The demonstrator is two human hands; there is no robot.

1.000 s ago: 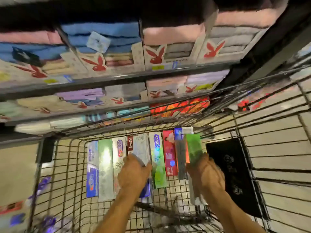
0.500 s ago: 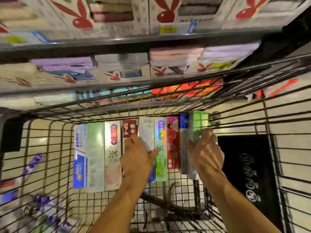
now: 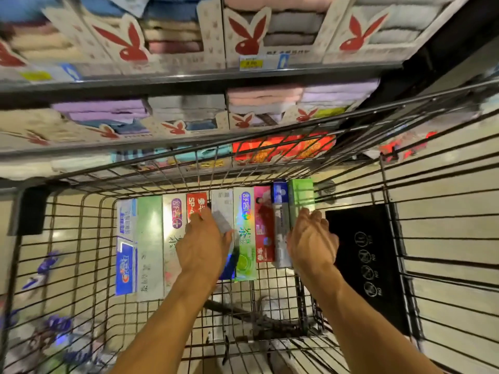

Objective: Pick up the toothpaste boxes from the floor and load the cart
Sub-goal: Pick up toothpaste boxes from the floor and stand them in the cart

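Note:
Several toothpaste boxes stand side by side in a row against the far wall of the wire cart (image 3: 81,238). My left hand (image 3: 204,244) lies on the middle of the row, over a red box (image 3: 195,205) and a white and grey box (image 3: 222,203), with the thumb spread to the right. My right hand (image 3: 310,238) is at the row's right end. Its fingers curl round the lower part of a green box (image 3: 301,197), the last in the row, next to a blue and silver box (image 3: 279,211).
Blue and purple boxes (image 3: 47,264) lie on the tiled floor to the left, seen through the cart's wires, with more at the lower left (image 3: 59,326). A black panel with white icons (image 3: 370,265) lies right of the cart. Shelves of folded towels (image 3: 243,76) rise just beyond.
My right hand brought the green box to the right end of the row and slid down along it. My left hand stayed on the middle boxes. The view moved closer to the shelves.

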